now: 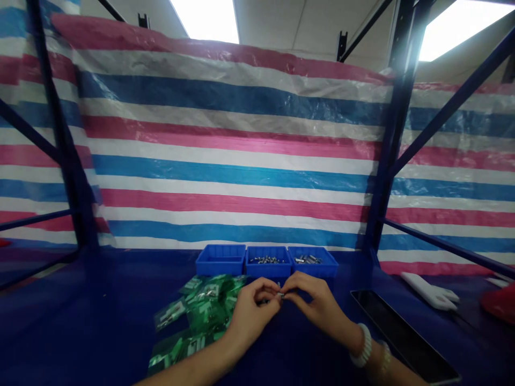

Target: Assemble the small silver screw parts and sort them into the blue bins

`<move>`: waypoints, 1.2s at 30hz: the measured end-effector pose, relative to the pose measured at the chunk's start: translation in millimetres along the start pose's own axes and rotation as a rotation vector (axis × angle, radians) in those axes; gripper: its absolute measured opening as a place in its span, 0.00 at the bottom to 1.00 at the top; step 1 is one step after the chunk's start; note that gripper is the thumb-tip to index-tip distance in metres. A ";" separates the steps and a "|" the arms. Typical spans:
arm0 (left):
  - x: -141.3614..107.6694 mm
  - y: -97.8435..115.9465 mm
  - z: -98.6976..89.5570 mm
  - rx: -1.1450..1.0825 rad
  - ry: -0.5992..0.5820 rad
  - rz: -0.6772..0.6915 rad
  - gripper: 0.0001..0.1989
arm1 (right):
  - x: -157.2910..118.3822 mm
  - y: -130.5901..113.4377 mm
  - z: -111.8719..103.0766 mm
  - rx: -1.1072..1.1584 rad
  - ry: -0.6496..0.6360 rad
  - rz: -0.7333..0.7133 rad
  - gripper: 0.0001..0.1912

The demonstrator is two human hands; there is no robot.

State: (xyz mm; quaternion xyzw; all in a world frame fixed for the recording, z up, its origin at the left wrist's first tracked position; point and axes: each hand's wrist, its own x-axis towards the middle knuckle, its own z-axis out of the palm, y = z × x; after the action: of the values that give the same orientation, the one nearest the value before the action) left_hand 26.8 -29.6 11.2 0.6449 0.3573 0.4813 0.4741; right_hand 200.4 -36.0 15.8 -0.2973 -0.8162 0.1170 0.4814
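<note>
My left hand (257, 308) and my right hand (317, 300) meet fingertip to fingertip over the blue tabletop, in front of the bins. Both are closed in a pinch on a small silvery metal part (280, 294), mostly covered by the fingers, so its exact kind is unclear. More metal shows under the curled fingers of the left hand. Left of that hand lies a pile of clear plastic bags (207, 305) with green and white contents. Just beyond the hands, small metal pieces (266, 260) fill the middle blue bin, and longer metal cylinders (308, 259) lie in the right one.
Three blue bins stand in a row, the left bin (220, 266) beside the other two. At right lie a dark flat tablet-like slab (404, 335) and a white object (429, 292). Blue rack posts (388, 161) flank a striped plastic sheet (233, 171) behind.
</note>
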 end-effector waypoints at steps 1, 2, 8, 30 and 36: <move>0.0 -0.9 1.0 -0.029 -0.001 0.000 0.08 | -0.7 -0.3 1.1 -0.028 0.012 0.000 0.05; -0.1 -1.4 2.2 -0.057 0.000 0.003 0.10 | -1.4 -0.4 2.3 -0.050 0.027 0.008 0.04; -3.8 -1.0 7.8 -0.065 0.071 0.007 0.09 | -4.2 -0.7 10.9 -0.070 0.072 0.156 0.07; 51.7 6.4 -26.4 0.645 -0.002 0.422 0.15 | -5.5 38.6 14.1 -0.243 -0.169 0.204 0.09; 5.8 0.9 -16.3 0.456 -0.059 0.311 0.16 | -1.3 10.6 7.0 -0.083 -0.024 0.165 0.04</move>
State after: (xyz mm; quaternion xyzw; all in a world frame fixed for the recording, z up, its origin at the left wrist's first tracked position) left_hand 12.8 -20.2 15.1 0.7958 0.3392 0.4365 0.2474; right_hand 198.8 -27.7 6.2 -0.3816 -0.7989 0.1258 0.4475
